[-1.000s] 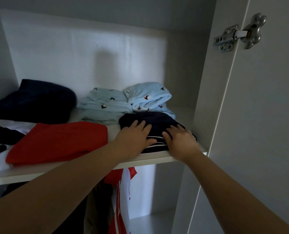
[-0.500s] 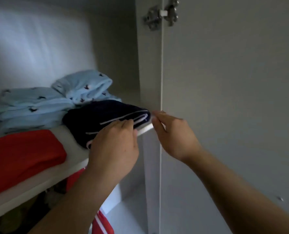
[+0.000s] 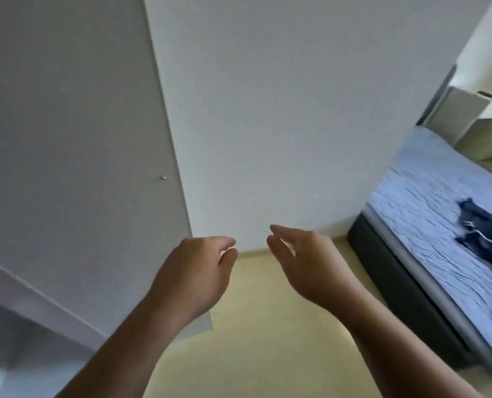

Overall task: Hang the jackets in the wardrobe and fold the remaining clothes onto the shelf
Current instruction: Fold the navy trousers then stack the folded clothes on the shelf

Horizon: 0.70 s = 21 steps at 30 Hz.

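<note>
Clothing lies rightward: a dark blue garment [image 3: 486, 234] slantwise on the bed [image 3: 411, 214]; right hand [image 3: 302, 262] nearer than left hand [image 3: 199, 271], both loosely curled, holding nothing.

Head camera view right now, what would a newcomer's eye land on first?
Two bare hands sit mid-frame, the left hand and right hand, both empty with loosely curled fingers, held above a pale yellow floor. Next comes a crumpled dark blue garment lying on the light blue bed at the right edge. A grey wardrobe door fills the left side.
</note>
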Available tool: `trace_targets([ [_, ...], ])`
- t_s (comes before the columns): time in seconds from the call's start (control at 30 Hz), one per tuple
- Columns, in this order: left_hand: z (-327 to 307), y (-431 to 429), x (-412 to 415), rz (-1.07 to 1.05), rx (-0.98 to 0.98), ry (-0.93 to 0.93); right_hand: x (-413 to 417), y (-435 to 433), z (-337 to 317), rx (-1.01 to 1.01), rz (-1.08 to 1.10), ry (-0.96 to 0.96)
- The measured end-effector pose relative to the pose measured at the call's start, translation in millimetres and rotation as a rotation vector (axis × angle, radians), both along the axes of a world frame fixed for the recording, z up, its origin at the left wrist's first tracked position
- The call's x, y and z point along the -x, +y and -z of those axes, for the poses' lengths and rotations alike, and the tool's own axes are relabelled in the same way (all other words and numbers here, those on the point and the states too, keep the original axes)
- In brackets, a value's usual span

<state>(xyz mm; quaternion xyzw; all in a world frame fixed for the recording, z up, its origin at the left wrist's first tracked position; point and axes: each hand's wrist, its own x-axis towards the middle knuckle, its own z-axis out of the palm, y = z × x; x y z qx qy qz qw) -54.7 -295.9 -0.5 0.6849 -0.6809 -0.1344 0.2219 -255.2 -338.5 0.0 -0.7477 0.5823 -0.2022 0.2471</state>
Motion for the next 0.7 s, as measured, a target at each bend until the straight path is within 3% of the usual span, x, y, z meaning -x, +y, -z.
trace_targets([
  [0.33, 26, -79, 320, 0.574, -0.096, 0.054, 310, 34, 35, -0.008, 0.564, -0.032],
  [0.7, 59, -126, 650, 0.807, -0.256, 0.012, 622, 39, 53, -0.14, 0.761, -0.007],
])
